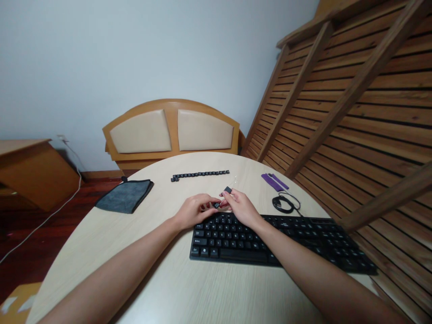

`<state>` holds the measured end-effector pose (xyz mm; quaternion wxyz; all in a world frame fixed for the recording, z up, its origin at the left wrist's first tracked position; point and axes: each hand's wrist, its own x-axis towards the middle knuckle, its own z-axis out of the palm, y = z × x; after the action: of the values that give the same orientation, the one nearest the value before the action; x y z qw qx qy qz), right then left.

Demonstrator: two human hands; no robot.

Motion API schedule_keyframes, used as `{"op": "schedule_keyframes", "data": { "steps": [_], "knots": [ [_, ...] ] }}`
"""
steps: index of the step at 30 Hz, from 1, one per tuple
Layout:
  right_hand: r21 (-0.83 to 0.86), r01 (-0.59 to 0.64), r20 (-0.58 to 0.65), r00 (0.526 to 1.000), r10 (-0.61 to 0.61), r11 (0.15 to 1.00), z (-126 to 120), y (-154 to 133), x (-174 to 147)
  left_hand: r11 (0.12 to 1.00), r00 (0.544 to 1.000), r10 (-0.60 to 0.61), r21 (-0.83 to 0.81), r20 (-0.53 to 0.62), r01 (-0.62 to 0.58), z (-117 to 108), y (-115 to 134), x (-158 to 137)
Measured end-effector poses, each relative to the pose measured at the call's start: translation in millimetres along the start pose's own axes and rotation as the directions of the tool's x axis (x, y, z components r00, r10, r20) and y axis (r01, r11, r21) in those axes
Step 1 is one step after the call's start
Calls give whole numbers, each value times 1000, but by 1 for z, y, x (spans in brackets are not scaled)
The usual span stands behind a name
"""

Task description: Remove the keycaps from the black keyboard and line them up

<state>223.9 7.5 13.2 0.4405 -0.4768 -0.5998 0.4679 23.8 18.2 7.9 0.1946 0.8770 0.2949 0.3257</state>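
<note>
My right hand is closed around the black handle of a wire keycap puller, above the back edge of a black keyboard. Thin wires stick out at the puller's far end. My left hand pinches a small black keycap close to the fingers of my right hand. Whether the puller's near wires still grip this keycap is too small to tell. Beyond both hands, a row of loose black keycaps lies on the table, with a few more below its left end.
A folded grey cloth lies on the round table at left. To the right are a purple pouch or cloth, with a thin tool on it, and the keyboard's coiled cable. A slatted wooden frame leans along the right side.
</note>
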Motion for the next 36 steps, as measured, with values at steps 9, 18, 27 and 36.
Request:
{"op": "schedule_keyframes", "data": {
  "steps": [9,18,27,36],
  "knots": [
    [-15,28,2,1000,-28,1000,0,-1,-1,992,998,64,106,7,-65,-1,0,0],
    [49,10,21,1000,-11,999,-1,-3,-1,980,995,98,178,-33,-91,-1,0,0],
    [65,-34,28,999,32,997,0,-1,0,955,982,187,234,4,-183,-2,-2,0],
    [20,-29,8,1000,29,999,3,-1,0,912,957,278,338,-84,-235,-5,-1,4]
  ]
}}
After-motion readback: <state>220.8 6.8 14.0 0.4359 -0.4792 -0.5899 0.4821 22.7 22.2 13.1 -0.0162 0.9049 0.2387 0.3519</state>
